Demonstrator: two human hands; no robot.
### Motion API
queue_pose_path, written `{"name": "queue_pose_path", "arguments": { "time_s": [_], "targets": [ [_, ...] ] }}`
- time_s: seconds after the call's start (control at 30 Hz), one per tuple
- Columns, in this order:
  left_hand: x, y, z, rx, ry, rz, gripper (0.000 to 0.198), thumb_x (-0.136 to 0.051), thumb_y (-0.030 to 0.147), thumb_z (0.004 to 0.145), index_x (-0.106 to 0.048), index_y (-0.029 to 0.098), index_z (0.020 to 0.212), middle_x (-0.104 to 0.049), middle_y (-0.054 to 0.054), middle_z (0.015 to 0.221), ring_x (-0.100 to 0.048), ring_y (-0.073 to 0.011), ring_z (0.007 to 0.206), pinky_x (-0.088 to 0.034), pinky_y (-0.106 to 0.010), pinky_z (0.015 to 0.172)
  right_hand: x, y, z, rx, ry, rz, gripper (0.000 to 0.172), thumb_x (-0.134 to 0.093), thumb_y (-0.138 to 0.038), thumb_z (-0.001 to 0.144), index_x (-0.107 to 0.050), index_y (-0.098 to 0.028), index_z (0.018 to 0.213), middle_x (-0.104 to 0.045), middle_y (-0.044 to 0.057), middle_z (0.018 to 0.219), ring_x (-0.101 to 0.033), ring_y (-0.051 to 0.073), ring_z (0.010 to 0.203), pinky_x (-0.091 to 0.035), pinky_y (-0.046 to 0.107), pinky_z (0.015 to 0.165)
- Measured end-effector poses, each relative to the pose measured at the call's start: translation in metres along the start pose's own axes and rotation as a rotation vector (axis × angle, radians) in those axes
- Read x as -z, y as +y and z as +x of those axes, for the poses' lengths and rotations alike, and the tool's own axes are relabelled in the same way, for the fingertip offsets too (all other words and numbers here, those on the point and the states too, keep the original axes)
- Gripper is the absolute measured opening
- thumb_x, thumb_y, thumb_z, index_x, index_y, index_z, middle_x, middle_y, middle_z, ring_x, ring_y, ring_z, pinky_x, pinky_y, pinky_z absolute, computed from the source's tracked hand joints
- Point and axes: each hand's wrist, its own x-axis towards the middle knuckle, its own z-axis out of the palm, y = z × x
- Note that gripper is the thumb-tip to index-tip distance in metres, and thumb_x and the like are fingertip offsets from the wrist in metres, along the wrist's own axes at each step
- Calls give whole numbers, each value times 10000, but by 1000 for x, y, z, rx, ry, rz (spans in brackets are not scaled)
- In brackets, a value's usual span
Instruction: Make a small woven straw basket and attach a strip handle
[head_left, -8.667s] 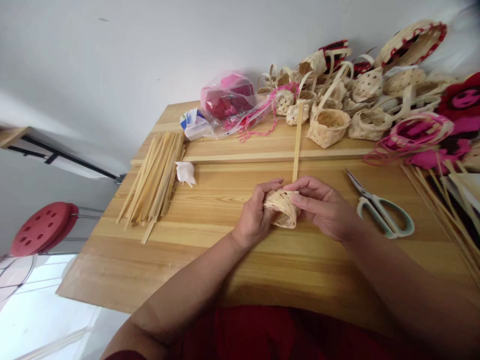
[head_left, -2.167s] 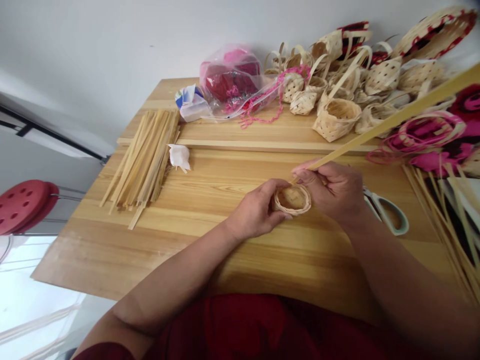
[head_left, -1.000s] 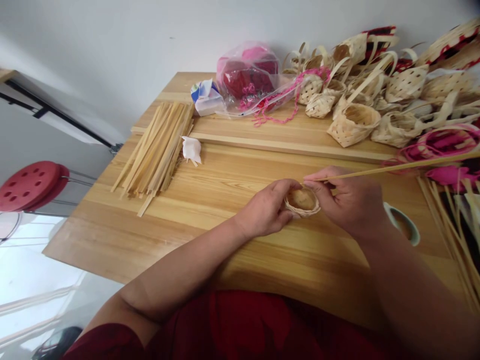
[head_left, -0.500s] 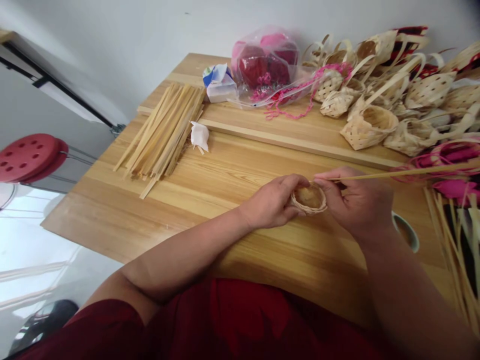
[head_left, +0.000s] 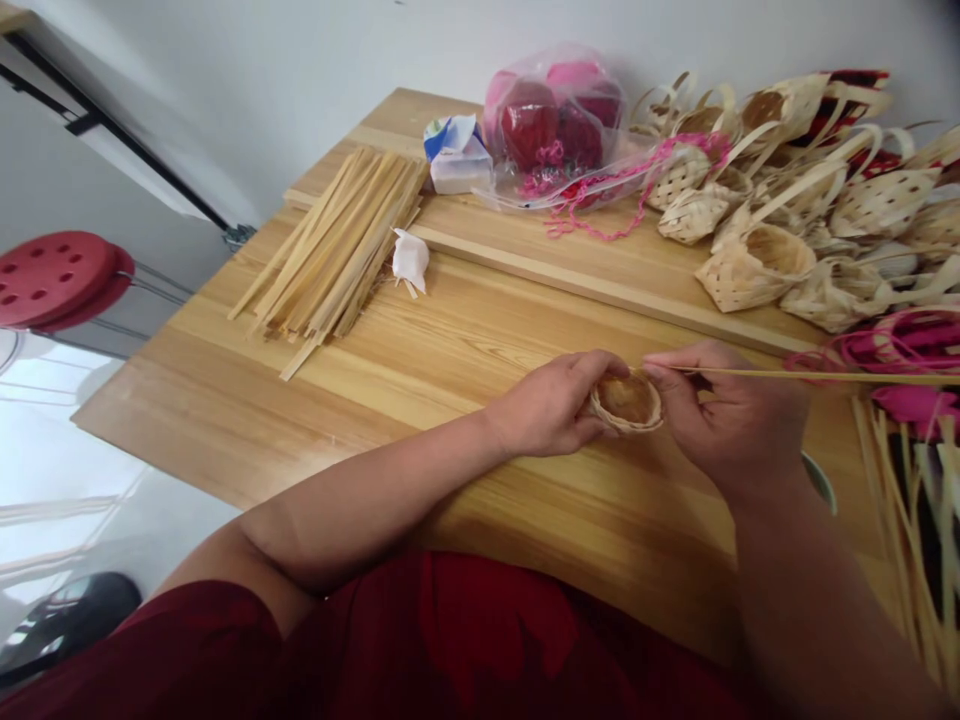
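Note:
A small round woven basket (head_left: pixel 630 402) with a braided rim is held above the wooden table (head_left: pixel 450 340), its opening facing me. My left hand (head_left: pixel 559 400) grips its left side, thumb at the rim and fingers around the outside. On the far right of the rim, my right hand (head_left: pixel 724 410) pinches a thin bamboo strip (head_left: pixel 847 377) between thumb and forefinger. The strip's long free part runs out to the right past the picture's edge. Whether its other end is fixed in the rim cannot be made out. Partly behind my right wrist shows a small bowl (head_left: pixel 820 482).
Bamboo strips (head_left: pixel 345 245) lie in a pile at the left, beside crumpled tissue (head_left: pixel 410 260). A tissue pack (head_left: pixel 457 155), a clear bag of yarn (head_left: pixel 555 125) and several woven baskets (head_left: pixel 757 265) line the back. A wooden bar (head_left: pixel 600 287) crosses the table. Red stools (head_left: pixel 56 278) stand left.
My right hand has shifted slightly right, and the strip has swung from slanting upward to nearly level. The basket stays in my left hand. The whole view has shifted a little.

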Motion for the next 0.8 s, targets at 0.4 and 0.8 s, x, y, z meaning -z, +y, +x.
{"name": "queue_pose_path", "arguments": {
  "time_s": [0.4, 0.8],
  "targets": [
    [1, 0, -2, 44, -1, -32, 578, -787, 215, 818, -536, 191, 1338, -735, -121, 1257, -716, -270, 1107, -562, -388, 936, -3, -2, -3, -87, 1, -12, 88, -675, -330, 997, -755, -300, 980, -826, 28, 928, -779, 237, 806, -605, 377, 752],
    [1, -5, -2, 54, 39, -59, 663, -844, 325, 803, -538, 161, 1367, -728, -140, 1266, -713, -283, 1150, -564, -417, 998, 0, -3, 0, -61, -9, 14, 84, -660, -251, 997, -739, -267, 974, -815, 24, 905, -765, 221, 790, -562, 350, 708]
  ]
}}
